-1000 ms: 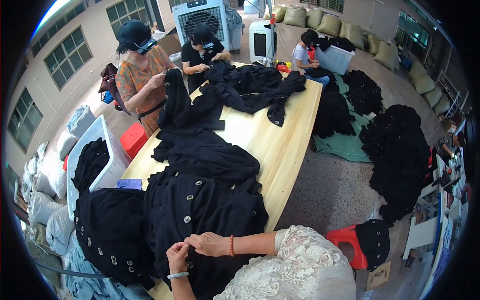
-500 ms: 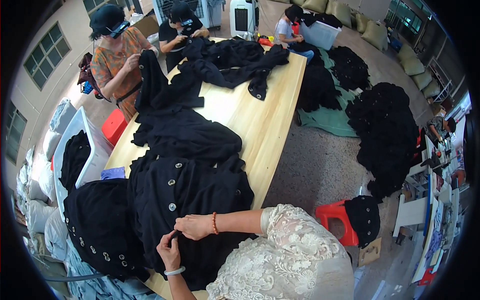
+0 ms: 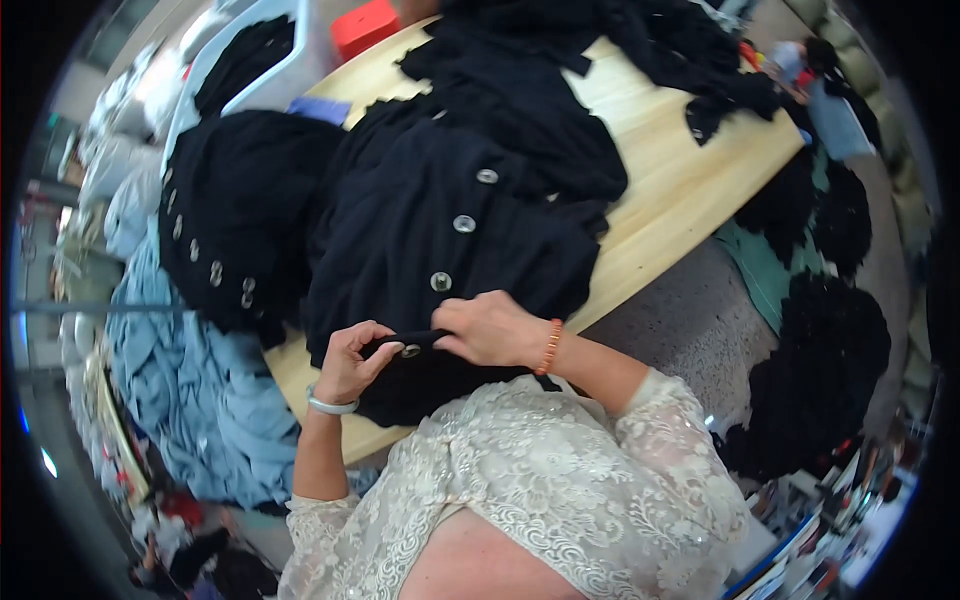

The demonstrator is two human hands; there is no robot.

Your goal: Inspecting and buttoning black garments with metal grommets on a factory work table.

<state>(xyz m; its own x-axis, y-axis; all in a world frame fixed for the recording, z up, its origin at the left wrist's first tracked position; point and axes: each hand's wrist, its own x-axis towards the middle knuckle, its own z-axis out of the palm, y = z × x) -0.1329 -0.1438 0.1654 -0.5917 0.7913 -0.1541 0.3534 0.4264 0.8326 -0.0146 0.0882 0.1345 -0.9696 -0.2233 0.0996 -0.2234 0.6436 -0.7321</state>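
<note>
A black knitted garment [image 3: 390, 220] lies before me, with a row of shiny round buttons down its front. My left hand [image 3: 350, 362] pinches the near part of its edge between thumb and fingers. Just to the right, my right hand [image 3: 492, 328] is closed on the same edge. Stretched between them is a narrow folded strip of the black cloth, and a shiny button [image 3: 410, 350] shows on it beside my left fingertips. My right fingertips are partly hidden behind the cloth.
The garment rests on a pale wooden table [image 3: 660, 215]. A mound of black buttoned garments [image 3: 245, 200] sits to the left, near a plastic bin [image 3: 235, 85] and a red stool [image 3: 363, 28]. Blue-grey cloth [image 3: 200, 390] is heaped at the lower left; black garments [image 3: 815, 370] are piled on the right.
The view has swung downward and turned. My hands have moved slightly apart, and the cloth strip with a button now shows between them.
</note>
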